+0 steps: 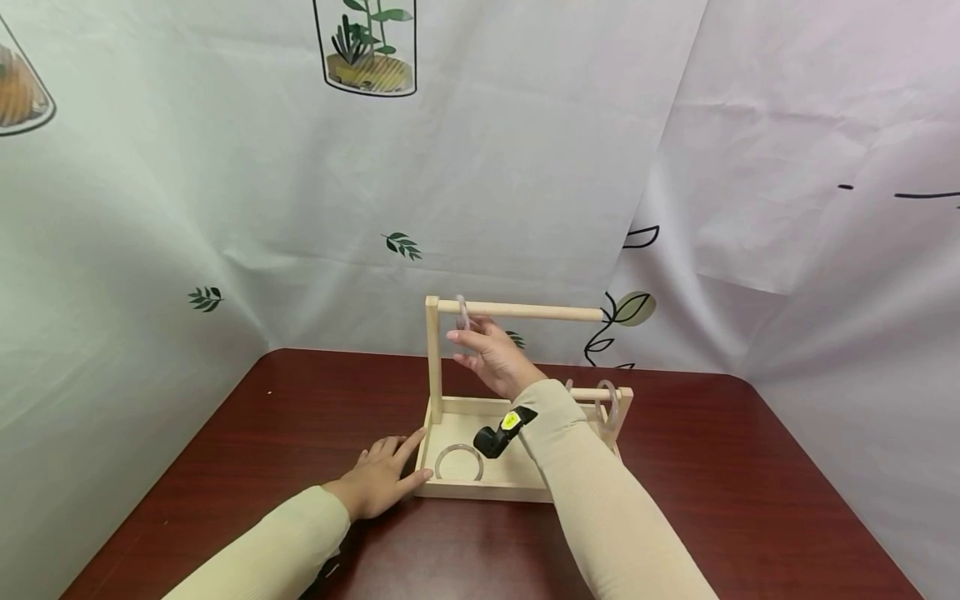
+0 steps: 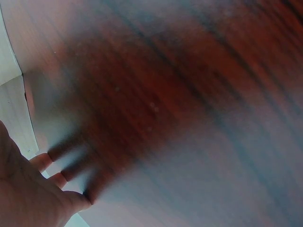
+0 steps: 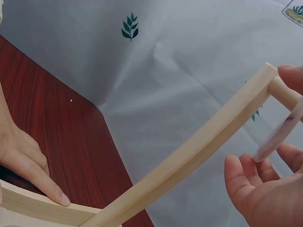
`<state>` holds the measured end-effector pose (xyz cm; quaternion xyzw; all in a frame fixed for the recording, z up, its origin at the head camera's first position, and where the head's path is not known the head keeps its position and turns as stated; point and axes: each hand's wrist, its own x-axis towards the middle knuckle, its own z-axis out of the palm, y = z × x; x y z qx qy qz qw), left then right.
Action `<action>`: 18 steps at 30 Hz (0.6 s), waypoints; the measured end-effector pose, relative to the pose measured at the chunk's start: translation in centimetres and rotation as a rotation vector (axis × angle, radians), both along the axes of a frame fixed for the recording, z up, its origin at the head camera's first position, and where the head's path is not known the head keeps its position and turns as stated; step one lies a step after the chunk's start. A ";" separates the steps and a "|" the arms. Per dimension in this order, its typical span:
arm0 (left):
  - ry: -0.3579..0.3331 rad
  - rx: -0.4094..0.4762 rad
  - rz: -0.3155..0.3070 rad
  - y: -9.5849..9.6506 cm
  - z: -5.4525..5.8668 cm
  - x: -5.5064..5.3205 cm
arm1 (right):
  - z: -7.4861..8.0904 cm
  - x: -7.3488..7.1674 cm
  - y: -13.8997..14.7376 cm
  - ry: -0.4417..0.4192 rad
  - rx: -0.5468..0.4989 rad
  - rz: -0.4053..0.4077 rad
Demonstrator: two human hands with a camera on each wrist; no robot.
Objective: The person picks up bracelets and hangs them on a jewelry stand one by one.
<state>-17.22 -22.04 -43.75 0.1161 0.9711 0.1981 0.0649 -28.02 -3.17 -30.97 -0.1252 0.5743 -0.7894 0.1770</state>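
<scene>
A wooden bangle stand has a shallow tray, a left post and a high rod. Around the rod's left end hangs a pale bangle; in the right wrist view that same bangle passes between the fingers of my right hand, which holds it. The hand partly hides its lower side. My left hand, fingers spread, rests against the tray's left edge, its thumb at the front corner. Another clear bangle lies inside the tray at left.
A lower rod on a short right post carries a bangle, with part of another beside it. The right forearm covers part of the tray. Dark red table surrounds the stand; a white patterned cloth hangs behind.
</scene>
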 end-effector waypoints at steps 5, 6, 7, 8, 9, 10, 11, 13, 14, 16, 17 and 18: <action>-0.006 -0.006 0.004 0.0 0.1 0.1 | -0.2 0.1 0.0 0.012 0.033 -0.006; -0.007 -0.006 0.005 0.0 0.1 0.1 | -0.2 0.1 0.0 0.021 0.042 -0.001; -0.009 -0.006 0.005 0.0 0.1 0.2 | -0.3 0.0 0.0 0.030 0.051 0.007; -0.009 -0.005 0.006 0.0 0.1 0.2 | -0.4 0.1 0.1 0.041 0.061 0.015; -0.010 -0.005 0.006 0.0 0.1 0.2 | -0.6 0.1 0.1 0.055 0.076 0.021; -0.009 -0.003 0.006 0.0 0.1 0.2 | -0.6 0.1 0.2 0.070 0.090 0.026; -0.006 -0.004 0.004 0.0 0.2 0.2 | -0.7 0.2 0.3 0.089 0.109 0.029; -0.003 -0.005 0.001 0.0 0.1 0.1 | -0.9 0.3 0.6 0.118 0.148 0.028; -0.001 -0.006 0.000 0.0 0.0 0.1 | -0.9 0.4 0.7 0.137 0.173 0.024; 0.000 -0.010 -0.001 -0.1 -0.1 0.0 | -1.1 0.6 1.0 0.171 0.226 0.009; -0.001 -0.011 -0.001 -0.1 -0.1 0.0 | -1.1 0.7 1.1 0.192 0.264 -0.002; -0.003 -0.012 -0.001 -0.1 -0.1 0.0 | -1.2 0.8 1.1 0.214 0.301 -0.011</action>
